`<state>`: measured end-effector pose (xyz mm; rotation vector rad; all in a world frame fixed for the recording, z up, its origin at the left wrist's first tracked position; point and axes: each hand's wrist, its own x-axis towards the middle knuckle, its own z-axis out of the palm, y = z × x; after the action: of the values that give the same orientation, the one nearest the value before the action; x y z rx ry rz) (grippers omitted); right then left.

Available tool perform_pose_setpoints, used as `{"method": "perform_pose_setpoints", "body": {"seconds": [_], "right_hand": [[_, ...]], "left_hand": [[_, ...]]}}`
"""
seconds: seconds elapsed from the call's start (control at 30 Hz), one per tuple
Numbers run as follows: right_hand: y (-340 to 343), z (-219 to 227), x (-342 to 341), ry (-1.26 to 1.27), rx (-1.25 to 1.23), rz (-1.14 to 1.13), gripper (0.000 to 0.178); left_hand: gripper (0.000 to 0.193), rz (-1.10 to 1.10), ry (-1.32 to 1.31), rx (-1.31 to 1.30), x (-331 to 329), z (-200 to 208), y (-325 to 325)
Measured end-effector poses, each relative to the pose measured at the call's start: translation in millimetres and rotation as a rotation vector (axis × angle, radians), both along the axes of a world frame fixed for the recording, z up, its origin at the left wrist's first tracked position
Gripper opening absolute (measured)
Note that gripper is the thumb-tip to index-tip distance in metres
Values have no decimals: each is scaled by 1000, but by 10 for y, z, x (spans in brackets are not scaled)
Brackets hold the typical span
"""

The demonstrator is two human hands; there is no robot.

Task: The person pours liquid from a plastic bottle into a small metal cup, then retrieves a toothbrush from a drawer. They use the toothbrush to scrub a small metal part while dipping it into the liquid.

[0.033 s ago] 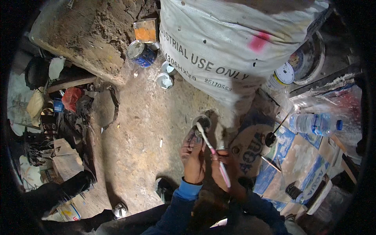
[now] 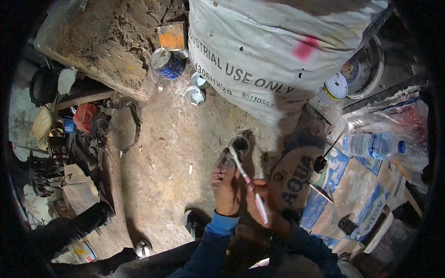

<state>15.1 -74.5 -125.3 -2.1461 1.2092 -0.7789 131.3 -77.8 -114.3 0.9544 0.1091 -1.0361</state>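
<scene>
A toothbrush (image 2: pixel 259 206) with a white and pink handle is gripped in my right hand (image 2: pixel 265 197), its head tilted up and away to the left. The brush head lies over the fingertips of my left hand (image 2: pixel 226 187). Dark stains cover those fingers, which are curled together; whatever is between them, if anything, is too dark and small to make out. Just beyond the brush head, a small round cup (image 2: pixel 240 142) with a dark inside stands on the floor.
A large white sack (image 2: pixel 259 51) stands ahead. Beside it are a blue paint can (image 2: pixel 168 65) and small white-stained cups (image 2: pixel 195 95). To the right, a plastic bottle (image 2: pixel 371 146) and a dark-tipped stick (image 2: pixel 321 163) lie by flattened cardboard (image 2: pixel 320 208). Clutter lines the left side.
The toothbrush and my right hand have shifted slightly left. My left hand has moved a little left too, and more of the cup's dark inside shows.
</scene>
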Motion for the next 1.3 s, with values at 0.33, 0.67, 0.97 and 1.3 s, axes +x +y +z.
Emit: {"method": "perform_pose_setpoints", "body": {"seconds": [0.33, 0.67, 0.97, 1.3], "right_hand": [[-404, -245, 111, -603, 644, 143, 26], [-371, 168, 11, -568, 1119, 216, 21], [-128, 305, 258, -23, 845, 94, 37], [-178, 326, 307, 24, 885, 103, 35]], "left_hand": [[46, 101, -22, -103, 470, -14, 302], [44, 8, -97, -79, 450, -74, 299], [41, -50, -366, 86, 273, -84, 211], [39, -63, -267, 95, 305, -207, 209]]}}
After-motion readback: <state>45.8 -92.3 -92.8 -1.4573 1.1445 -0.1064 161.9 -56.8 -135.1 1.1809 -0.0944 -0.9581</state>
